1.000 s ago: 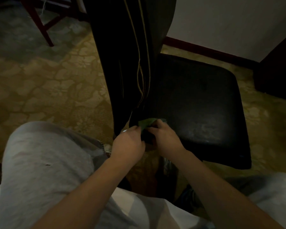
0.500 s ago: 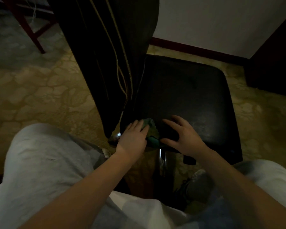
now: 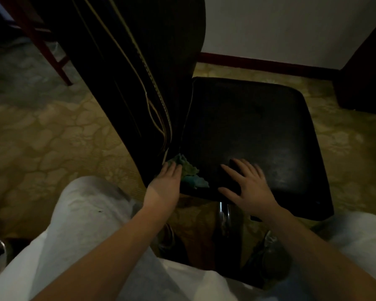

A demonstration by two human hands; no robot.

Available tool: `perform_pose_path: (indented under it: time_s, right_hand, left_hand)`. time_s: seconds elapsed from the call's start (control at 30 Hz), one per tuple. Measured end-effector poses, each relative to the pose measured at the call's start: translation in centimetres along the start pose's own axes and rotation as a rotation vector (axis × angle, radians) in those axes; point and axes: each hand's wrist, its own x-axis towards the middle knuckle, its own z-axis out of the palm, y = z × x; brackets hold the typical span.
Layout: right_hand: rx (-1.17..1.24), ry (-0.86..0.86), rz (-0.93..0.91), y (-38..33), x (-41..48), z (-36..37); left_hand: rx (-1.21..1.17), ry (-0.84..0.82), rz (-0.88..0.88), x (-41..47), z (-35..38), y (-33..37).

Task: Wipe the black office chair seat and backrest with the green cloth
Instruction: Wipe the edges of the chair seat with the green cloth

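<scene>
The left hand (image 3: 167, 180), held flat, presses the crumpled green cloth (image 3: 190, 173) into the corner where the black padded chair seat (image 3: 258, 127) meets the tall black backrest (image 3: 139, 72), the right hand (image 3: 249, 185) lies open on the seat, and most of the wiping seems left to do.

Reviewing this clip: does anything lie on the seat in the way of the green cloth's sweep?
Only the person's own right hand, resting flat on the seat just right of the green cloth. The left hand rests on the cloth at the corner by the backrest. No other object is visible on the seat.
</scene>
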Motion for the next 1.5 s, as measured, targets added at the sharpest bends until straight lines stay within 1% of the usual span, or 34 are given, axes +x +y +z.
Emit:
perform_pose_path:
  time_s: [0.1, 0.2, 0.4, 0.5, 0.6, 0.67, 0.73, 0.83, 0.93, 1.0, 1.23, 1.3, 1.43, 1.5]
  right_hand:
    - [-0.064, 0.028, 0.112, 1.3, 0.8, -0.2]
    - [-0.147, 0.012, 0.109, 1.9, 0.9, 0.3]
    - [-0.159, -0.006, 0.111, 1.5, 1.0, 0.3]
    - [-0.136, -0.002, 0.113, 1.4, 1.0, 0.2]
    - [-0.127, -0.024, 0.115, 1.6, 1.0, 0.0]
    - [-0.118, -0.028, 0.116, 1.7, 0.9, -0.1]
    - [-0.110, -0.026, 0.114, 1.9, 1.0, 0.0]
    - [-0.102, -0.025, 0.107, 2.2, 1.0, -0.2]
    - [-0.077, -0.062, 0.103, 2.4, 1.1, -0.5]
    - [-0.062, -0.054, 0.105, 2.5, 1.1, -0.5]
    - [-0.057, -0.019, 0.115, 1.9, 1.2, 0.3]
    - [-0.049, -0.018, 0.118, 2.0, 1.2, 0.1]
    - [-0.038, -0.035, 0.101, 2.4, 1.5, -0.5]
    - [-0.033, -0.034, 0.093, 2.3, 1.5, -0.6]
  left_hand:
    - [0.018, -0.025, 0.017, 0.3, 1.3, -0.1]
    - [0.008, -0.027, 0.001, 0.3, 1.1, 0.2]
    - [-0.103, 0.124, -0.043, 1.5, -1.1, 1.0]
    - [-0.170, 0.178, -0.074, 2.8, -1.4, 1.3]
    - [-0.183, 0.223, -0.087, 2.4, -1.0, 1.5]
    - [-0.170, 0.192, -0.103, 1.4, -0.3, 1.6]
    - [-0.157, 0.118, -0.117, 0.7, 0.2, 1.6]
    - [-0.169, 0.065, -0.096, 0.6, -0.3, 2.0]
    - [-0.182, 0.105, -0.086, 1.3, -1.2, 2.2]
    - [-0.178, 0.151, -0.098, 2.1, -1.4, 2.2]
    - [-0.186, 0.213, -0.138, 3.7, -2.1, 2.0]
    - [-0.165, 0.218, -0.118, 3.1, -1.8, 1.7]
    - [-0.150, 0.169, -0.062, 1.6, -0.8, 1.4]
    - [-0.150, 0.184, -0.057, 1.5, -0.5, 1.4]
